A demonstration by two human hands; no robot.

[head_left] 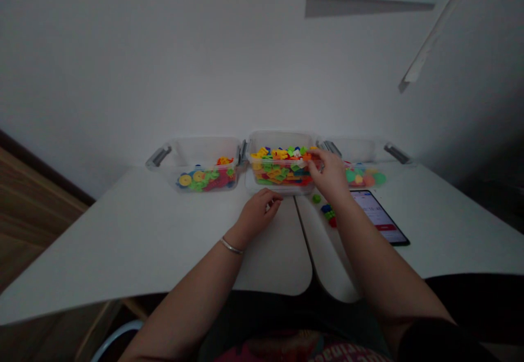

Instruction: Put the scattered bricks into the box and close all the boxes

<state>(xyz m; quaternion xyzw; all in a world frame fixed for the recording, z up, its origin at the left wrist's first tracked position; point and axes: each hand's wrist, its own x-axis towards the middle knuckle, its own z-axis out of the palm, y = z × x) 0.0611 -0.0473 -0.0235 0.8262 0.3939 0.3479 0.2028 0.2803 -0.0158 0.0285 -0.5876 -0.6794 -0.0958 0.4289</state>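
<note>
My right hand (328, 173) reaches over the right side of the middle clear plastic box (282, 190). Its thumb and forefinger are apart, with their tips at the colourful plastic building pieces (280, 171) heaped inside. Whether a fingertip touches a piece, I cannot tell. My left hand (259, 209) rests on the white table just in front of that box, fingers loosely bent and a gap showing beside the thumb; I see nothing held in it. Below my right wrist lie a short row of joined blue, green and red pieces (328, 215) and a loose green piece (316, 199).
Left of the middle box stands a clear box (207, 149) with yellow, green and pink pieces; on the right, another box (352, 149) holds round pieces. A lit phone (380, 217) lies beside my right forearm. A seam divides the white tabletop (184, 242), and a wall rises behind.
</note>
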